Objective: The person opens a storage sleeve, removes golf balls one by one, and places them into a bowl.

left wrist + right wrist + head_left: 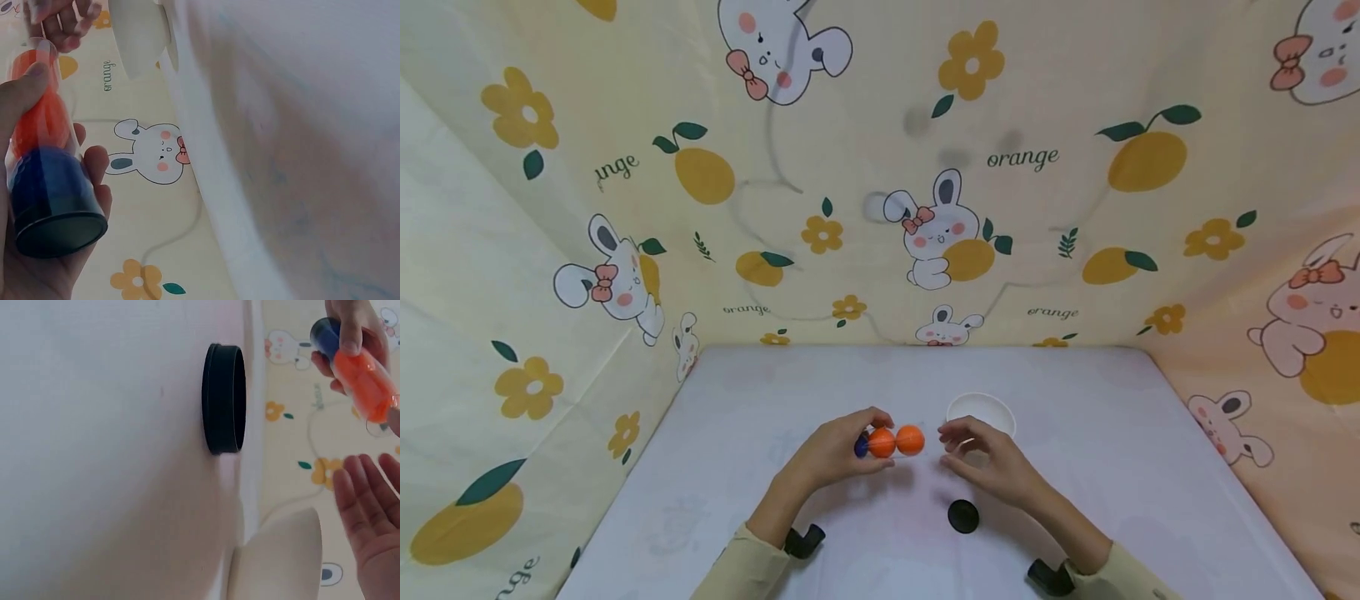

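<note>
Left hand (838, 454) grips the clear tube (887, 442) sideways, mouth toward 3 o'clock, where the right hand (992, 467) waits empty, fingers loose, to catch 2 orange balls (910, 440).

Makeshift tabletop booth, white table (775, 500), cartoon bunny-and-orange cloth backdrop (880, 167) on three sides

Head high; wrists close, sideways

Your left hand (838, 450): raised mid-frame, fingers and thumb curled, gripping | Your right hand (988, 465): just opposite, fingers relaxed and slightly spread, holding nothing | Both forearms angle inward from the lower edge, sleeves at the wrists.
</note>
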{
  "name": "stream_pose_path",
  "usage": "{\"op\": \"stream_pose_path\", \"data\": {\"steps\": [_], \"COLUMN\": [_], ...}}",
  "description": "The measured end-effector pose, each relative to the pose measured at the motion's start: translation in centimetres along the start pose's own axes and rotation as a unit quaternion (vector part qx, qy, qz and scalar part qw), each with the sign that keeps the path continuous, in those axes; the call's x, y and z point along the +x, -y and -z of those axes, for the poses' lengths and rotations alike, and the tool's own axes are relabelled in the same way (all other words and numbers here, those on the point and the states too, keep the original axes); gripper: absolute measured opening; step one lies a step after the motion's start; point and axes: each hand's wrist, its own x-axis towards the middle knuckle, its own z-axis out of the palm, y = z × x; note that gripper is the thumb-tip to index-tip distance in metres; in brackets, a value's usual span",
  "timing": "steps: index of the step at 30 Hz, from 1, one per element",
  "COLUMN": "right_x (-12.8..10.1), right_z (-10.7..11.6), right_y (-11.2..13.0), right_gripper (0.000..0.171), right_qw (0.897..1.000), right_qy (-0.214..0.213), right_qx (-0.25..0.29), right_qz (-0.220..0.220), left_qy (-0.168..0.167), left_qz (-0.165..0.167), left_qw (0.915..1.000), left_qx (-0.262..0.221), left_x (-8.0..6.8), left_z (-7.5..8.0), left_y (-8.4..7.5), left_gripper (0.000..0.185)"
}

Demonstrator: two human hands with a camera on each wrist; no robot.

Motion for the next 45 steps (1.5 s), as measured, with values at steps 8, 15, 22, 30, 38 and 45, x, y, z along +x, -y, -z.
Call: {"op": "stream_pose_path", "data": {"steps": [8, 15, 22, 30, 38, 45], "right_x": [0.3, 0.3, 0.4, 0.6, 0.7, 0.8], "right_z": [-0.9, -1.5, -1.7, -1.7, -1.8, -1.8], "right_y": [-0.3, -0.1, 0.0, 0.1, 0.0, 0.1], "right_gripper": [0.043, 0.046, 0.049, 0.047, 0.050, 0.048], "right_qw": [0.999, 0.998, 0.997, 0.996, 0.995, 0.995], "right_qy": [-0.004, 0.004, 0.012, 0.015, 0.017, 0.018], "right_qx": [0.044, 0.053, 0.069, 0.077, 0.088, 0.083], "right_qz": [-0.018, -0.028, -0.030, -0.040, -0.039, -0.044], "left_qy": [0.000, -0.003, -0.004, -0.004, -0.010, -0.007], "left_qz": [-0.005, -0.011, -0.015, -0.021, -0.034, -0.036], "left_qw": [0.9999, 0.9995, 0.9989, 0.9980, 0.9968, 0.9959], "left_qx": [0.016, 0.030, 0.044, 0.060, 0.071, 0.083], "left_x": [0.0, -0.1, -0.1, 0.1, 0.0, 0.1], "left_z": [0.1, 0.2, 0.1, 0.4, 0.7, 0.9], "left_y": [-0.4, -0.7, -0.5, -0.6, -0.7, -0.8], "left_gripper": [0.053, 0.054, 0.055, 0.056, 0.056, 0.055]}}
